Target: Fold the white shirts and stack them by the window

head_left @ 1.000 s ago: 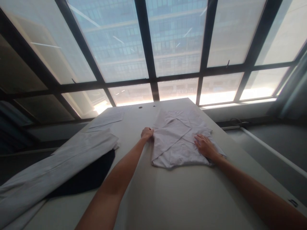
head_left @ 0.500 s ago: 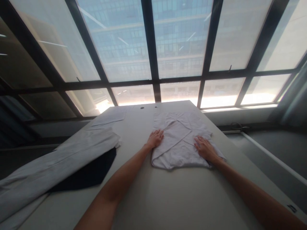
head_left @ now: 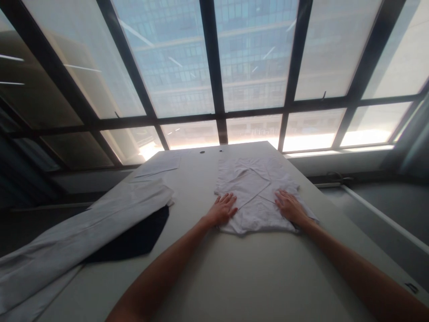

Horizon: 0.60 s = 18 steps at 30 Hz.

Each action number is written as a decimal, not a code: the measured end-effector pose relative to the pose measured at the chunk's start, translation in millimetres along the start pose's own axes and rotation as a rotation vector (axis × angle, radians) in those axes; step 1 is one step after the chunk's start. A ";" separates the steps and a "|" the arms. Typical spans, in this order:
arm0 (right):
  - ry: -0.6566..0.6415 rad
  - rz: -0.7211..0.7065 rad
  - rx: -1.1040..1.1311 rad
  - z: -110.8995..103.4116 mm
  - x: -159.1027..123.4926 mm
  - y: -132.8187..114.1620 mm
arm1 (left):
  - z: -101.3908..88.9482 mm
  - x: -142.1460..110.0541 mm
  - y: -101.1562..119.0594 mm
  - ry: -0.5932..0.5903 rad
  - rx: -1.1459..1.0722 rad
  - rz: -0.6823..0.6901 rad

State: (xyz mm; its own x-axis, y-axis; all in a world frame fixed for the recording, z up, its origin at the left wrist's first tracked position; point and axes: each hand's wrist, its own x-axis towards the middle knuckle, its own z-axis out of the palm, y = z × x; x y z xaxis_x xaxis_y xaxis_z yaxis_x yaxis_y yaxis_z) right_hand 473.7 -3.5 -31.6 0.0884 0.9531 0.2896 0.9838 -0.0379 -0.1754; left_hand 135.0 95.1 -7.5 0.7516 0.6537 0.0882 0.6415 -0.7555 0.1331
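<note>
A white garment (head_left: 253,197), probably a shirt, lies folded on the white table (head_left: 234,268), with creases and crossing fold lines on its upper face. On its near left side rests my left hand (head_left: 222,209), palm down with fingers stretched out. My right hand (head_left: 288,206) lies flat on the garment's right side, fingers spread a little. Neither hand grips the cloth. The garment's near edge runs between my wrists and is slightly wavy.
Long white garments (head_left: 100,228) lie along the table's left side, over a dark navy cloth (head_left: 134,239). Behind them are white sheets (head_left: 159,165). Large dark-framed windows (head_left: 253,58) stand beyond the far edge. A pale pole (head_left: 385,217) shows at right.
My left hand has slid nearer to me and a little right along the garment's left side. The right hand stays in about the same place on the cloth. The view has shifted slightly.
</note>
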 end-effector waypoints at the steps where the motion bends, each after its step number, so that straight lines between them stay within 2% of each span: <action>1: -0.005 0.006 -0.008 -1.2 -0.5 -1.1 | -0.2 -1.3 2.4 -0.013 0.022 -0.013; 4: -0.026 0.019 -0.030 -5.4 -5.6 -5.6 | -3.1 -10.1 6.7 -0.042 0.069 -0.044; 9: -0.050 0.005 -0.069 -12.8 -25.9 -14.7 | -8.7 -39.2 15.9 -0.091 0.082 -0.089; 12: -0.067 0.012 -0.079 -17.2 -35.2 -19.6 | -14.1 -46.9 23.2 -0.127 0.088 -0.202; 15: -0.071 0.021 -0.065 -20.2 -37.3 -22.4 | -21.4 -31.9 36.7 -0.141 0.144 -0.390; 17: -0.060 0.025 -0.050 -20.4 -36.1 -22.6 | -24.2 -7.7 52.0 -0.056 0.181 -0.386; 18: -0.055 0.027 -0.042 -19.9 -35.2 -22.3 | -24.1 7.9 61.3 0.002 0.175 -0.332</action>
State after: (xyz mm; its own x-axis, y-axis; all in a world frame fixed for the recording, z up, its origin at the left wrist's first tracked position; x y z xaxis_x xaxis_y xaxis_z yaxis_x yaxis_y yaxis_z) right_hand 451.8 -42.2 -19.2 0.1073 0.9666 0.2328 0.9870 -0.0753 -0.1423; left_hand 176.6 55.0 25.2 0.4979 0.8643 0.0709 0.8670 -0.4981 -0.0160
